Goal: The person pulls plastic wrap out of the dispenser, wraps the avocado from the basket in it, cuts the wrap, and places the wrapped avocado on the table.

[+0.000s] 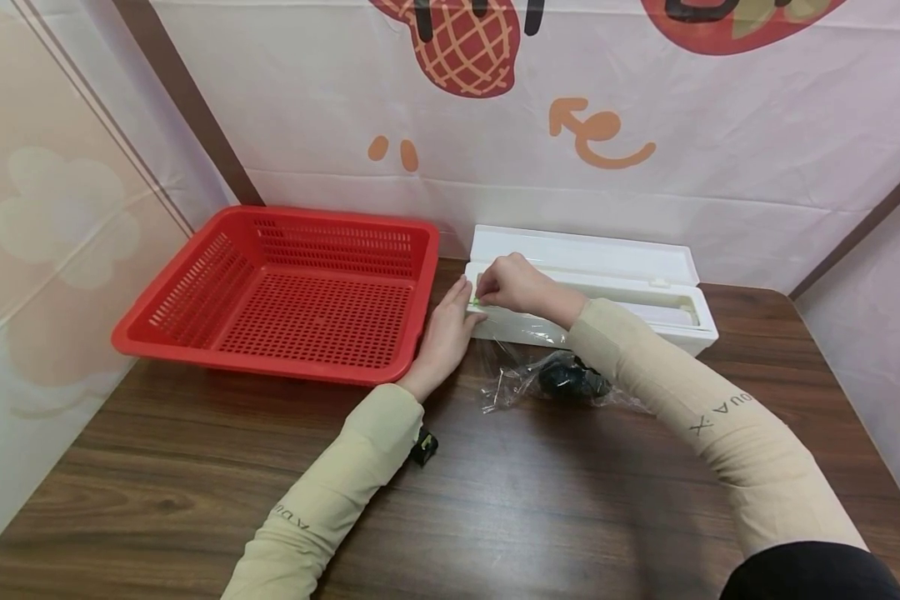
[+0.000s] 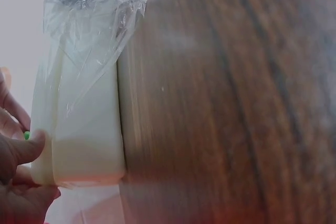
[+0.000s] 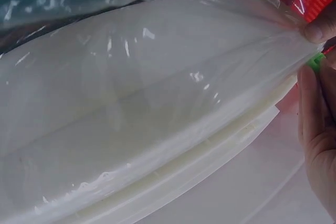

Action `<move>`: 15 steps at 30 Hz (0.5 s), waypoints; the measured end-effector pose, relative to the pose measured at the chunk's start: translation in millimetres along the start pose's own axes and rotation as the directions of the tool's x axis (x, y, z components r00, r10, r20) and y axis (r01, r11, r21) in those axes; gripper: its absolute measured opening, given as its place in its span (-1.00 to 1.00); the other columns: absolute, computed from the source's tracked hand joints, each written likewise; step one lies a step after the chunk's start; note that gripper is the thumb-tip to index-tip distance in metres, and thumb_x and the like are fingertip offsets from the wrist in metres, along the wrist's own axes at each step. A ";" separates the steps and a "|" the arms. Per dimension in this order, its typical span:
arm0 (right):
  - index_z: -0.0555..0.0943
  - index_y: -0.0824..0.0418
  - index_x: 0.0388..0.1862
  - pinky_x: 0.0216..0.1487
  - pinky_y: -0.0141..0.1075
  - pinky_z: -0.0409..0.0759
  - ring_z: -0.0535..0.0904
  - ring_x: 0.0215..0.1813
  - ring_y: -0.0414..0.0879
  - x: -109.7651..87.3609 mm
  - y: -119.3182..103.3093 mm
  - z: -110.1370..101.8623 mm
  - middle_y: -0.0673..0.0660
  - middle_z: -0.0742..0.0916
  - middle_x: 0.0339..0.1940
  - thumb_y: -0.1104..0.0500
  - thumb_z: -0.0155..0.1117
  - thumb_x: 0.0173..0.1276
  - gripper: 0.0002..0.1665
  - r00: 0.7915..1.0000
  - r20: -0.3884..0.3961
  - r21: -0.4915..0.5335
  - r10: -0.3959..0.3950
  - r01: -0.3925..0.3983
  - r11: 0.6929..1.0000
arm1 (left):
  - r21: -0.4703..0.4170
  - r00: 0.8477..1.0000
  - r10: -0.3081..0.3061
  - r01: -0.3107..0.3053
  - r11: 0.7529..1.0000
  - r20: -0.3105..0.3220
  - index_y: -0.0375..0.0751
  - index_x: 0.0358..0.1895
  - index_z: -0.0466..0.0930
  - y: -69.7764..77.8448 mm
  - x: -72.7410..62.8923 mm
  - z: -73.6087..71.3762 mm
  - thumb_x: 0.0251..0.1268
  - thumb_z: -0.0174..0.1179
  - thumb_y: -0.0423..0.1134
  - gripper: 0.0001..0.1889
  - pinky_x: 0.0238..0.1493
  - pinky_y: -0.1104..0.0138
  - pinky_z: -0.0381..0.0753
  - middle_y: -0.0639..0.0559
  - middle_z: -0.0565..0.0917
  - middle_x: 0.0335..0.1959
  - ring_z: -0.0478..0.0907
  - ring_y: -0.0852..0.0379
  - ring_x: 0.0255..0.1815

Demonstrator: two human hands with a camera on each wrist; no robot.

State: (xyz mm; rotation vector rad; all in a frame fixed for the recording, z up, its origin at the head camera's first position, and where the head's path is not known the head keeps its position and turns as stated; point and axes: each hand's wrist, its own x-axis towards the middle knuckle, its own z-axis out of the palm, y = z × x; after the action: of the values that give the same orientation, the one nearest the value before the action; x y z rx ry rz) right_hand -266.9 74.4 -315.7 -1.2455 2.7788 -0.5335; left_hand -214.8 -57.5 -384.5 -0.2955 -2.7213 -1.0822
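Note:
A white cling film dispenser (image 1: 517, 329) lies lengthwise with its lid (image 1: 585, 254) raised at the back. Clear film (image 2: 97, 30) runs over its front and down to a dark, rounded object (image 1: 566, 377), partly covered by film. My left hand (image 1: 446, 337) holds the dispenser's left end, fingers along the side and thumb on the film at the front corner. At that same end my right hand (image 1: 521, 287) is bent over the top edge, pinching a small green slider (image 3: 316, 61). The fingertips of both hands are close together there.
A red perforated plastic basket (image 1: 270, 367) stands left of the dispenser, close to my left hand. Under everything is a dark wooden table (image 1: 495, 500). Behind it hangs a printed cloth (image 1: 307, 108). A small black device (image 1: 423, 447) shows beside my left sleeve.

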 end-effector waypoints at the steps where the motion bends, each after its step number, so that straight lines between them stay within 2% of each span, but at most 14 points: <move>1: 0.71 0.29 -0.46 -0.24 -0.27 0.56 0.65 -0.36 -0.10 -0.2 0.3 0.0 0.11 0.74 -0.46 0.29 0.34 0.09 -0.94 1.000 -0.004 -0.003 -0.003 0.003 1.000 | 0.004 1.000 0.004 -0.004 1.000 0.000 -0.45 0.27 0.23 0.1 -0.2 -0.1 0.23 0.13 -0.27 -0.43 0.28 0.25 0.21 -0.22 0.22 0.34 0.19 -0.04 0.33; 8: 0.71 0.30 -0.47 -0.22 -0.24 0.55 0.65 -0.37 -0.07 -1.0 1.3 -0.3 0.12 0.74 -0.48 0.29 0.35 0.06 -0.94 1.000 -0.026 -0.015 -0.015 0.014 1.000 | 0.013 0.998 0.056 -0.055 0.998 -0.035 -0.46 0.25 0.25 -3.2 -0.4 2.4 0.26 0.11 -0.23 -0.45 0.30 0.31 0.17 -0.23 0.24 0.32 0.20 -0.01 0.33; 15: 0.71 0.30 -0.46 -0.25 -0.25 0.56 0.65 -0.39 -0.08 -1.0 3.0 0.8 0.12 0.74 -0.48 0.30 0.35 0.06 -0.94 1.000 -0.020 -0.011 -0.025 0.024 1.000 | 0.048 0.998 0.054 -0.052 0.997 -0.024 -0.49 0.23 0.27 -0.4 -1.1 0.2 0.21 0.15 -0.26 -0.44 0.29 0.26 0.20 -0.26 0.26 0.31 0.22 -0.05 0.31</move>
State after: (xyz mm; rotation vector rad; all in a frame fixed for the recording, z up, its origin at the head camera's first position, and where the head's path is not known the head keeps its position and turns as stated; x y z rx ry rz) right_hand -268.2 76.8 -317.6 -1.2852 2.7898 -0.5359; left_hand -213.9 -57.8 -385.1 -0.3423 -2.6966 -0.9996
